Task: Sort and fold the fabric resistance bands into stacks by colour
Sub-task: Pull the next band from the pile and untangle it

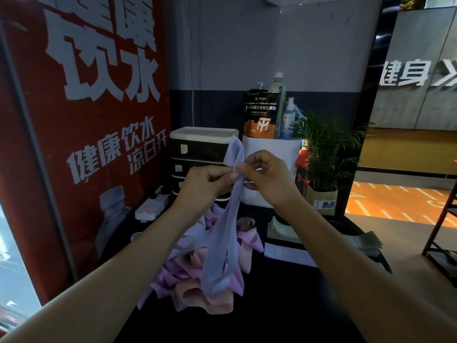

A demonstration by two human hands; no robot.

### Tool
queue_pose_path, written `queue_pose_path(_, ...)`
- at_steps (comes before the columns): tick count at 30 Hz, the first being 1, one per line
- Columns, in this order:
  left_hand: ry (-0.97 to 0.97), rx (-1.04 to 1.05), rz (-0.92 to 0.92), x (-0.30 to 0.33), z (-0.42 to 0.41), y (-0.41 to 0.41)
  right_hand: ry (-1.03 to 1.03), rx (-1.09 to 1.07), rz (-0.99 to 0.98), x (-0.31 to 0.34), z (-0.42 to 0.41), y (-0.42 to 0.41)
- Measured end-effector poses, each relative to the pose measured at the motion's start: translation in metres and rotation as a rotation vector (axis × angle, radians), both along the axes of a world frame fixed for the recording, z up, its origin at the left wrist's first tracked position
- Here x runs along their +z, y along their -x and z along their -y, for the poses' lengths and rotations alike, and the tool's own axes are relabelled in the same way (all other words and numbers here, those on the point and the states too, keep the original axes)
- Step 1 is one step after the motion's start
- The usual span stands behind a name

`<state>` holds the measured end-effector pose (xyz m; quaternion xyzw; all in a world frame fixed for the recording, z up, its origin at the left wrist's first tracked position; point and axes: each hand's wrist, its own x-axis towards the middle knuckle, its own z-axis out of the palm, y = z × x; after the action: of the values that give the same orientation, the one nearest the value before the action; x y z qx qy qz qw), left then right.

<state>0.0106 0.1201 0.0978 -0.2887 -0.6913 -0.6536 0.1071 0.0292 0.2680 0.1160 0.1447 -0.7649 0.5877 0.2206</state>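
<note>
A pale blue fabric band (226,233) hangs in the air over the dark table (272,305). My left hand (205,181) and my right hand (265,177) both pinch it near its top, close together, with one end sticking up above them. Its lower loop dangles onto a loose pile of bands (197,276) in pink, peach, lilac and pale blue. A folded stack of light green bands (280,230) sits to the right of the pile. More green fabric (366,241) lies further right, partly behind my right forearm.
A black-and-white drawer unit (200,149) and a white cylinder (269,154) carrying a powder pouch and bottles stand at the back. A white power strip (150,205) lies at the left, a potted plant (324,154) at the right. A white card (284,252) lies flat. A red sign borders the left.
</note>
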Motion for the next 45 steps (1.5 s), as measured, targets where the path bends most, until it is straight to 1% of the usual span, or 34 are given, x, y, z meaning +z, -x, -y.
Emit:
queue_pose_path(2,0.021,0.0,0.011,-0.001,0.001,0.001,-0.017,0.0,0.037,-0.001,-0.001,-0.001)
queue_pose_path(4,-0.002,-0.006,0.041,-0.002,0.002,0.001,-0.013,-0.003,0.055,-0.003,-0.005,0.0)
queue_pose_path(6,-0.046,-0.022,0.106,-0.003,0.003,0.002,0.028,-0.01,0.066,-0.007,-0.009,0.002)
queue_pose_path(8,-0.06,0.019,0.179,-0.004,0.005,0.006,0.052,-0.054,0.086,-0.011,-0.014,0.006)
queue_pose_path(9,-0.091,0.055,0.224,-0.005,0.006,0.009,0.066,-0.08,0.099,-0.012,-0.016,0.007)
queue_pose_path(11,-0.223,0.082,0.361,-0.003,0.007,0.014,0.113,-0.117,0.13,-0.012,-0.02,0.009)
queue_pose_path(13,-0.329,0.046,0.478,0.0,0.009,0.017,0.165,-0.109,0.169,-0.014,-0.025,0.011)
queue_pose_path(14,-0.331,0.023,0.512,0.001,0.01,0.016,0.181,-0.101,0.184,-0.015,-0.027,0.011)
queue_pose_path(16,-0.237,-0.029,0.546,0.001,0.015,0.014,0.226,-0.099,0.206,-0.016,-0.03,0.01)
queue_pose_path(19,0.04,-0.093,0.59,-0.001,0.017,0.009,0.401,-0.054,0.244,-0.014,-0.03,0.009)
queue_pose_path(20,0.089,-0.113,0.59,-0.002,0.016,0.006,0.451,-0.031,0.261,-0.013,-0.03,0.008)
queue_pose_path(21,0.08,-0.134,0.59,-0.004,0.015,0.004,0.481,-0.017,0.279,-0.014,-0.03,0.008)
queue_pose_path(22,0.026,-0.157,0.593,-0.004,0.013,0.003,0.48,-0.019,0.297,-0.016,-0.03,0.009)
queue_pose_path(24,-0.109,-0.202,0.57,-0.005,0.011,0.006,0.39,-0.062,0.313,-0.021,-0.031,0.009)
queue_pose_path(26,-0.155,-0.196,0.512,-0.005,0.011,0.01,0.212,-0.112,0.28,-0.022,-0.032,0.006)
queue_pose_path(28,-0.137,-0.175,0.45,-0.006,0.007,0.013,0.061,-0.121,0.209,-0.019,-0.029,-0.001)
queue_pose_path(31,-0.099,-0.149,0.381,-0.004,-0.001,0.013,-0.065,-0.041,0.146,-0.007,-0.017,-0.009)
queue_pose_path(32,-0.087,-0.145,0.369,-0.003,-0.003,0.012,-0.124,-0.041,0.126,-0.004,-0.012,-0.01)
queue_pose_path(34,-0.057,-0.128,0.348,-0.001,-0.009,0.013,-0.211,-0.106,0.076,0.002,-0.008,-0.009)
queue_pose_path(37,-0.021,-0.096,0.32,0.005,-0.018,0.008,-0.234,-0.187,-0.001,0.003,-0.014,-0.001)
queue_pose_path(41,0.142,-0.119,0.277,0.001,-0.026,0.003,-0.237,-0.266,-0.059,0.002,-0.02,0.003)
queue_pose_path(43,0.179,-0.15,0.288,-0.01,-0.03,0.002,-0.192,-0.287,-0.086,0.004,-0.023,0.001)
queue_pose_path(45,0.216,-0.213,0.303,-0.025,-0.034,0.004,-0.078,-0.309,-0.086,0.008,-0.031,-0.001)
